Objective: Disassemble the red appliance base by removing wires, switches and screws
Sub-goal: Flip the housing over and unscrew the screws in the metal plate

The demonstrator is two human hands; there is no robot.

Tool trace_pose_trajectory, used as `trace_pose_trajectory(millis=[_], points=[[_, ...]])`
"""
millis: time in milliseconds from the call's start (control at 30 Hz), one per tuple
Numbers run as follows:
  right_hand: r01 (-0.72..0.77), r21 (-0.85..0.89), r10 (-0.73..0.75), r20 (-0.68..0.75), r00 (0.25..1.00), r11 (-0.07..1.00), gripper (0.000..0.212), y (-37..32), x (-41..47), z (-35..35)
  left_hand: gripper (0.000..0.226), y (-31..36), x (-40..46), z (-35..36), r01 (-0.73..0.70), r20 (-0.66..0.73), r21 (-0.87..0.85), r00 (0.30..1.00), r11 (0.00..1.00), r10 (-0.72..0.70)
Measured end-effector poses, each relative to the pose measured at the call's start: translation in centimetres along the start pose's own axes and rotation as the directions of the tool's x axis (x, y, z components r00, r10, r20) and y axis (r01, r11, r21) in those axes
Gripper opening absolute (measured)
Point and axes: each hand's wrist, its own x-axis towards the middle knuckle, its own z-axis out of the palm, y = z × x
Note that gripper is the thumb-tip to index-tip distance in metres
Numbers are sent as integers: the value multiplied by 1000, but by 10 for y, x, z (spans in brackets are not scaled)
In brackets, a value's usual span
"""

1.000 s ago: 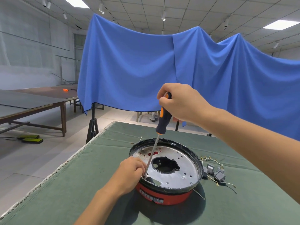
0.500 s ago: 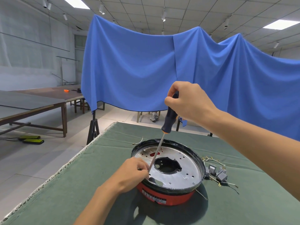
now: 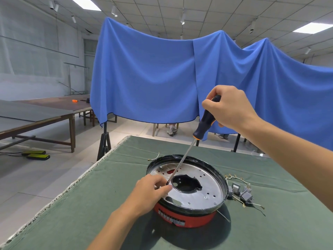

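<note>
The right hand (image 3: pixel 228 107) wraps the screwdriver (image 3: pixel 193 143) handle high up, slanting the shaft down toward the near-left of the metal plate (image 3: pixel 198 188). The left hand (image 3: pixel 151 191) rests on the rim there, fingertips pinched at the tip, probably steadying it on a screw that I cannot see. The red appliance base (image 3: pixel 185 213) sits mid-table (image 3: pixel 72 213), plate upward for access. Removed switches (image 3: pixel 241 192) with wires lie just right of it.

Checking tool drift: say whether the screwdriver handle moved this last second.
Yes. The screwdriver handle, gripped by the right hand, swung rightward relative to the red base; its tip stays by the left hand.
</note>
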Motion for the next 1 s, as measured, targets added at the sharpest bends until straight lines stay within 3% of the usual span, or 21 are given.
trace_pose_trajectory(millis=[167, 300, 400, 533, 600, 700, 800, 867, 1000], points=[[-86, 128, 93, -50, 994, 988, 8, 19, -3, -4, 22, -1, -2, 2, -15, -50, -187, 999, 982, 6], [-171, 205, 182, -36, 983, 964, 10, 40, -13, -2, 23, -3, -4, 2, -63, -91, -124, 995, 990, 52], [-282, 313, 230, 195, 954, 907, 21, 55, -17, -9, 22, -6, -3, -2, -61, -128, -91, 991, 994, 49], [-379, 170, 216, 585, 782, 910, 26, 72, -22, -37, 17, -7, -1, -13, -91, -302, -17, 950, 996, 81], [-321, 86, 198, 632, 750, 943, 24, 77, -26, -40, 15, -7, -1, -19, -109, -390, 55, 913, 992, 122], [-104, -108, 149, 632, 761, 989, 14, 77, -37, -24, 19, -12, 0, -24, -73, -442, 145, 887, 987, 131], [202, -441, 109, 585, 804, 874, 16, 77, -49, 1, 20, -15, -2, -25, -45, -466, 150, 878, 988, 110], [240, -520, 63, 499, 864, 820, 24, 79, -53, 14, 21, -16, -2, -22, -29, -483, 153, 870, 988, 100], [227, -512, -40, 351, 936, 829, 25, 85, -52, 29, 20, -16, 0, -18, 0, -511, 197, 854, 980, 102]])
